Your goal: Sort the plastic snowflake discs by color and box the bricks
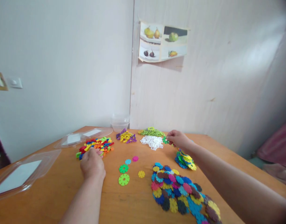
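Observation:
My right hand (pixel 179 139) pinches a green notched disc (pixel 165 140) by its edge, just right of a heap of white lattice pieces (pixel 152 142). A small pile of yellow, green and blue discs (pixel 185 160) lies below that wrist. My left hand (pixel 93 163) is at the near side of a pile of colourful plastic building pieces (pixel 99 143). Its fingers are curled, and what they hold, if anything, is mostly hidden. Between the arms lie several loose discs, among them a light green disc (pixel 123 179), a yellow disc (pixel 141 174) and a magenta disc (pixel 135 158).
A large heap of mixed notched discs (pixel 177 189) covers the near right of the wooden table (pixel 124 207). Farther back are purple and yellow pieces (pixel 126 136), lime green pieces (pixel 151 132) and clear plastic tubs (pixel 120 123). Clear lids (pixel 46 160) lie along the left.

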Demonstrator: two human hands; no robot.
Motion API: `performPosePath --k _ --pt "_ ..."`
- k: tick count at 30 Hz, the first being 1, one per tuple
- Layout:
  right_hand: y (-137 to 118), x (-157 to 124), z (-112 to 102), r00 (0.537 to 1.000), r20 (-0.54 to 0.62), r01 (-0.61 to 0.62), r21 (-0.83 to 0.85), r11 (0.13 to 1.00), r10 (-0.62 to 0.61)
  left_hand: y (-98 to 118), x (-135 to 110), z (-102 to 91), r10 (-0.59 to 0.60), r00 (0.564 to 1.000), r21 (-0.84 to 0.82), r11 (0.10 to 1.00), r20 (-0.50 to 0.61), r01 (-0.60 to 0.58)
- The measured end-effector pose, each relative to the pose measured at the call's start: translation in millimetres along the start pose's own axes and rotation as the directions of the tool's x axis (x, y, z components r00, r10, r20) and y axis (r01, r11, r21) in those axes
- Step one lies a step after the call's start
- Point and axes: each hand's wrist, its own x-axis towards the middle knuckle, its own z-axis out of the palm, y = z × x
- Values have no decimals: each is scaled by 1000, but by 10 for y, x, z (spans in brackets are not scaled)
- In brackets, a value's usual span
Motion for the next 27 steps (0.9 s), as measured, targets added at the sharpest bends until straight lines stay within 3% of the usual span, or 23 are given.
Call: performPosePath --k 6,11,17,27 --pt "353 -115 -559 963 -243 -80 139 987 113 0 1 0 -12 1000 27 1000 11 12" --pt "658 -258 -808 915 -342 -146 208 967 212 -1 17 10 4 1000 21 1000 7 -5" --pt "889 -380 -843 879 -354 -229 274 934 319 -43 62 18 14 1000 32 999 27 -15" --pt "962 -339 -758 864 -368 -224 330 917 343 -7 28 10 13 999 58 998 32 -15"
